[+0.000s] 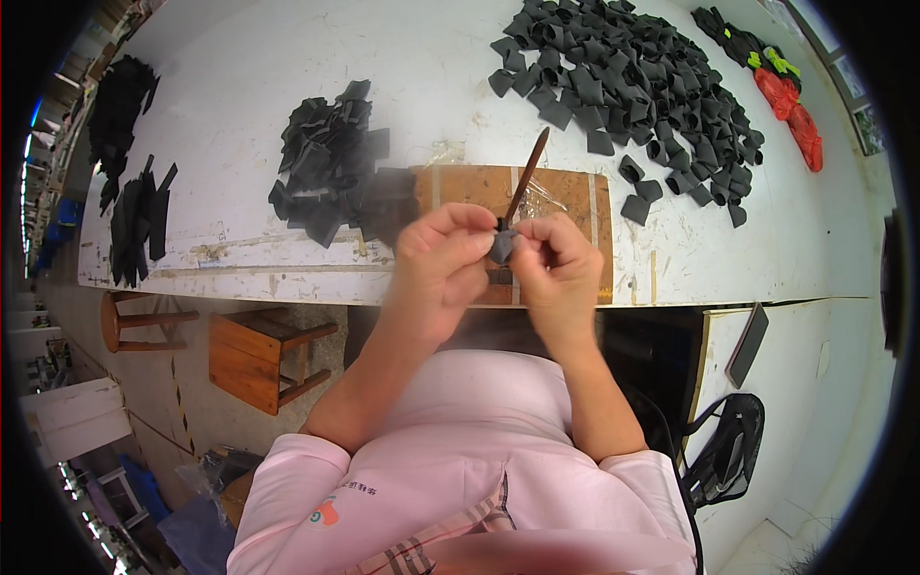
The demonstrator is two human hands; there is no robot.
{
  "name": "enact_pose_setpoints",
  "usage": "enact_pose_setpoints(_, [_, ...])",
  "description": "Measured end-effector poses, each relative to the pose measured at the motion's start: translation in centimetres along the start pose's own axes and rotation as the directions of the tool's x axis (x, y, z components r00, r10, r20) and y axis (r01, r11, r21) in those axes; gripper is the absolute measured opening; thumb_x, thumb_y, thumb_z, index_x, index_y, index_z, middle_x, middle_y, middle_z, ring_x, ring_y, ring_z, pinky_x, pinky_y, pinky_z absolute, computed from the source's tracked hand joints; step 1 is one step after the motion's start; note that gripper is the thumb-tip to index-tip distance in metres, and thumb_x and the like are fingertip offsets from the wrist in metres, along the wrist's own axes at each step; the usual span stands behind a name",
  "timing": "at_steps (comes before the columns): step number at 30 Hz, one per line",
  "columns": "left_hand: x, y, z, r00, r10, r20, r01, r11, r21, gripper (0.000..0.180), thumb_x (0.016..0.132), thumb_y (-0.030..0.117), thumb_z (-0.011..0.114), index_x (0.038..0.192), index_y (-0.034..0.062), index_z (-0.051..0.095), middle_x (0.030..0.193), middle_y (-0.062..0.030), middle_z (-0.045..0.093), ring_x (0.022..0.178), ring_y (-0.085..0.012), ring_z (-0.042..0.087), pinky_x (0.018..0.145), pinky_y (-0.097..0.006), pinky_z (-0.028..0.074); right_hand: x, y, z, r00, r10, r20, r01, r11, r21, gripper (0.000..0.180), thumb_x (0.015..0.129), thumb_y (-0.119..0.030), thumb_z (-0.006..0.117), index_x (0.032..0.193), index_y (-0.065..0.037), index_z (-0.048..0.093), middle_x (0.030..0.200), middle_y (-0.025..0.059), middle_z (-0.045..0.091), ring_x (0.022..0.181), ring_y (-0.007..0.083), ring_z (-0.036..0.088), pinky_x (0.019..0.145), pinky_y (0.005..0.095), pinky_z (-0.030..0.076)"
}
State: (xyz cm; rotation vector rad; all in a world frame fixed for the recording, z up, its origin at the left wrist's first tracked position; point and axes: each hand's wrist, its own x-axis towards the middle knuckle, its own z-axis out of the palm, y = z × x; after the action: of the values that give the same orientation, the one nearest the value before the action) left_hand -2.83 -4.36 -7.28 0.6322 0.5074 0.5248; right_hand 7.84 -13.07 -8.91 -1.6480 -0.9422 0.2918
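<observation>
My left hand (443,259) and my right hand (556,264) meet above the front edge of the white table (240,115). Together they pinch a small dark grey fabric piece (502,246) between thumbs and fingers. A thin brown stick (526,178) pokes up and away from that piece, its lower end hidden between my fingers. Under my hands lies a brown wooden board (565,196).
A heap of flat black fabric pieces (326,168) lies to the left of the board. A large pile of folded black pieces (623,77) spreads at the back right, with red and green items (791,101) beyond. Wooden stools (259,355) stand below the table. A black bag (733,450) hangs at right.
</observation>
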Motion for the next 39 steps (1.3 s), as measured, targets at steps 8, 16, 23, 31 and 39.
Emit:
enact_pose_setpoints(8, [0.8,-1.1,2.6,0.848,0.528,-0.033,-0.381,0.652,0.655,0.012,0.072,-0.008,0.052,0.083,-0.0041,0.054,0.068,-0.0033,0.055,0.045,-0.0004,0.043,0.04,-0.015,0.033,1.5,-0.5,-1.2,0.77,0.254,0.585,-0.632,0.183,0.753,0.013,0.081,-0.015,0.057,0.077,-0.004,0.056,0.065,-0.0042,0.047,0.053,0.0033,0.037,0.044,0.0157,0.028])
enact_pose_setpoints(16, [4.0,4.0,3.0,0.857,-0.06,0.511,0.401,0.701,-0.59,0.023,0.085,0.001,0.034,0.102,-0.0068,0.046,0.079,-0.0134,0.058,0.028,-0.0035,0.029,0.027,-0.017,0.021,8.9,-5.0,-3.3,0.883,0.073,0.464,-0.344,0.773,0.533,0.025,0.082,-0.027,0.056,0.076,-0.003,0.052,0.06,-0.0044,0.041,0.05,0.0025,0.034,0.042,0.0165,0.026])
enact_pose_setpoints(23, [4.1,1.9,1.5,0.902,-0.076,0.426,0.235,0.913,-0.334,0.021,0.084,0.002,0.046,0.104,-0.0025,0.048,0.081,-0.0104,0.058,0.036,-0.0031,0.036,0.031,-0.016,0.025,8.1,-1.6,-2.9,0.832,0.05,0.552,-0.411,0.724,0.554,0.026,0.083,-0.027,0.056,0.074,-0.003,0.052,0.061,-0.0021,0.044,0.05,0.0036,0.033,0.043,0.0165,0.026])
enact_pose_setpoints(31, [4.2,3.8,3.9,0.568,0.63,0.529,-0.801,0.276,0.531,0.025,0.076,0.001,0.057,0.101,-0.0006,0.054,0.088,-0.0076,0.059,0.078,-0.013,0.056,0.068,-0.021,0.043,5.9,-3.7,-2.9,0.935,-0.354,0.008,0.355,0.935,-0.031,0.027,0.07,-0.018,0.068,0.087,-0.002,0.056,0.076,0.0073,0.053,0.063,0.0165,0.052,0.053,0.0252,0.042])
enact_pose_setpoints(39, [3.9,2.9,3.3,0.76,0.608,0.229,-0.649,0.721,0.242,0.009,0.084,0.004,0.051,0.09,-0.0013,0.055,0.088,-0.0091,0.057,0.081,-0.0143,0.053,0.078,-0.029,0.042,5.6,-4.2,-1.7,0.897,-0.44,-0.035,0.436,0.896,-0.087,0.019,0.067,-0.004,0.067,0.082,-0.002,0.056,0.071,0.0086,0.052,0.059,0.0194,0.051,0.049,0.028,0.041])
